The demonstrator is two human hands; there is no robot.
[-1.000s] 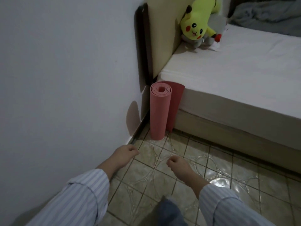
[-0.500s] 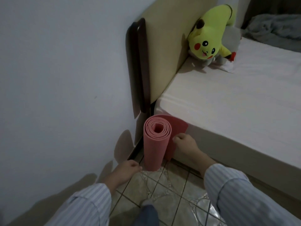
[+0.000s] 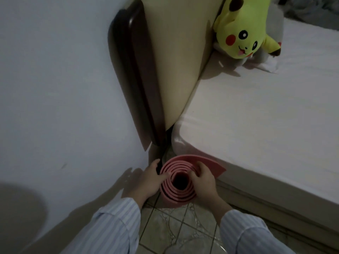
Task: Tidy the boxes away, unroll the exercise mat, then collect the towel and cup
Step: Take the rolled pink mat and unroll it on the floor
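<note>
Both hands now grip the rolled mat (image 3: 178, 194), wedged between wall (image 3: 55, 88) and bed (image 3: 256, 125).

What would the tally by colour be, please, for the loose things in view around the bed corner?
Pink: 1, the rolled exercise mat, held by the left hand and right hand.
Yellow: 1, the plush toy on the bed.
Grey: 1, a second plush, mostly hidden behind it.
White: 1, a small cloth beneath them.
Total: 4.

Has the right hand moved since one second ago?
Yes. The right hand went forward from above the floor tiles to the rolled mat by the bed, now gripping it.
</note>
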